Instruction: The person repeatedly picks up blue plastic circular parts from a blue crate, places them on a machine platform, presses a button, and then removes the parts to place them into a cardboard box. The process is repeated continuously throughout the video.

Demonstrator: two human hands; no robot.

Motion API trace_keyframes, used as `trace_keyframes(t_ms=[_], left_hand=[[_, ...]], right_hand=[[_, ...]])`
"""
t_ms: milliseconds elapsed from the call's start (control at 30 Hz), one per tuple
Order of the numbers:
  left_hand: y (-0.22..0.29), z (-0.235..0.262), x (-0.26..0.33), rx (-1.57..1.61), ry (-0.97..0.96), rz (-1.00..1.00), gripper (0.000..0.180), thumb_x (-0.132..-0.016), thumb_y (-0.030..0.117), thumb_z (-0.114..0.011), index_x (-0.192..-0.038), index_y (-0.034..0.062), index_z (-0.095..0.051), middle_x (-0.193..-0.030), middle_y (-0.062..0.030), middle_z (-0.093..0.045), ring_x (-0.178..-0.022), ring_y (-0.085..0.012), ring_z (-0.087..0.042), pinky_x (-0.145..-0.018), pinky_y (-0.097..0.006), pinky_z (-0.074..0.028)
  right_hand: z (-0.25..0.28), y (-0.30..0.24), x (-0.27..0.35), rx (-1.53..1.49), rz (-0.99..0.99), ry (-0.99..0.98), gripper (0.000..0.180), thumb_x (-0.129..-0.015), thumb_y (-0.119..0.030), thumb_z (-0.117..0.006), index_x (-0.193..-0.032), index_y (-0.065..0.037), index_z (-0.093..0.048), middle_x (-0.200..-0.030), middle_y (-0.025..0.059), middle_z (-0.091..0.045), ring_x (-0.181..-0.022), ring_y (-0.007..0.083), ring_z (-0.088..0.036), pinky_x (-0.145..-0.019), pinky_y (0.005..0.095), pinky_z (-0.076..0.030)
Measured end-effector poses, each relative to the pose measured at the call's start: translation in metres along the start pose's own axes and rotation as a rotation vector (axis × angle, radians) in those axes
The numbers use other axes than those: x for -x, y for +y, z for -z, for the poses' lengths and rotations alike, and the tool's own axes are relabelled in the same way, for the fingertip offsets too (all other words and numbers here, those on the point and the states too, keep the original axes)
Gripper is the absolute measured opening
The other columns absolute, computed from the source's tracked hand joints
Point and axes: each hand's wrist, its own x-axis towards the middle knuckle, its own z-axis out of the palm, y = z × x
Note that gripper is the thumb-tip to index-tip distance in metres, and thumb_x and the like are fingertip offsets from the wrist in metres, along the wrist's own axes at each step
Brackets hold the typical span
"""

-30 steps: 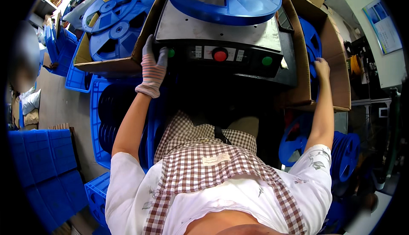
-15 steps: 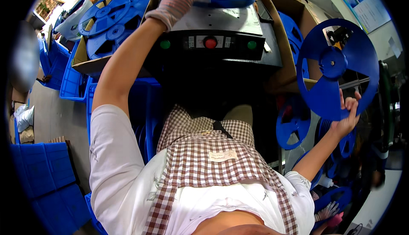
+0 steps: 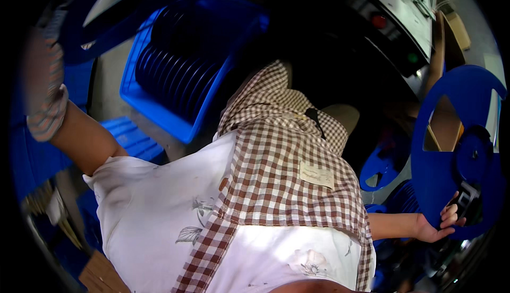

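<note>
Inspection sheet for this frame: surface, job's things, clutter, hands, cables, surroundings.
Surface: grey machine top at upper right, with red and green buttons on its dark front.
Job's things: large blue reel, upright at the person's right side; another blue reel at upper left, blurred.
Clutter: blue crate packed with blue reels on edge; more blue reels low beside the machine.
Hands: right hand, bare, grips the large reel's lower rim; left hand, in a knit glove, is raised by the upper-left reel, grip unclear.
Cables: nothing seen.
Surroundings: cardboard box behind the machine; checked apron fills the middle.
</note>
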Motion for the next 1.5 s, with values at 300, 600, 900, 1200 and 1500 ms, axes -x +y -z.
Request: trace_keyframes(t_ms=[300,600,900,1200,1500], left_hand=[[-0.320,-0.182,0.058,-0.427,-0.322,0.277,0.044,-0.087,0.004,-0.054,-0.125,0.0239,-0.056,-0.105,-0.0119,-0.066,-0.093,-0.0303,-0.063,-0.079,-0.040,-0.052],[-0.396,-0.239,0.079,-0.517,-0.305,0.401,0.039,-0.088,0.015,-0.056,-0.127,0.0213,-0.055,-0.107,-0.0149,-0.065,-0.097,-0.0319,-0.062,-0.084,-0.040,-0.049],[-0.271,-0.241,0.041,-0.247,-0.014,0.103,0.037,-0.089,0.013,-0.059,-0.125,0.0165,-0.054,-0.114,-0.0172,-0.061,-0.102,-0.0348,-0.060,-0.086,-0.042,-0.050],[-0.016,-0.340,0.060,1.404,-0.357,0.449,0.054,-0.088,0.024,-0.066,-0.132,0.0029,-0.043,-0.112,-0.0099,-0.059,-0.102,-0.0157,-0.058,-0.086,-0.024,-0.050],[0.020,-0.342,0.020,1.991,-0.690,0.169,0.039,-0.091,0.007,-0.056,-0.127,-0.0011,-0.045,-0.107,-0.0102,-0.059,-0.086,-0.0102,-0.061,-0.068,-0.018,-0.054]], right_hand=[[-0.036,0.115,-0.021,0.032,-0.127,0.002,0.033,-0.085,-0.015,-0.057,-0.112,0.002,-0.051,-0.058,-0.0006,-0.037,-0.069,0.0183,-0.039,-0.108,0.0577,-0.020],[-0.042,0.100,-0.016,0.063,-0.171,-0.107,0.035,-0.088,-0.017,-0.056,-0.116,0.002,-0.050,-0.060,-0.0013,-0.036,-0.071,0.0175,-0.040,-0.110,0.0560,-0.019],[-0.021,0.099,-0.005,-0.025,-0.320,-0.294,0.040,-0.092,-0.027,-0.053,-0.120,0.001,-0.048,-0.059,-0.0018,-0.033,-0.067,0.0175,-0.039,-0.101,0.0616,-0.031],[-0.093,0.158,0.026,-0.793,-0.843,-0.527,0.055,-0.094,-0.049,-0.049,-0.124,-0.003,-0.050,-0.067,-0.0009,-0.048,-0.077,0.0136,-0.049,-0.099,0.0526,-0.038],[-0.066,0.168,0.101,-0.585,-1.196,-0.560,0.089,-0.079,-0.062,-0.051,-0.137,0.004,-0.035,-0.125,0.0194,-0.049,-0.111,0.0308,-0.049,-0.097,0.0419,-0.036]])
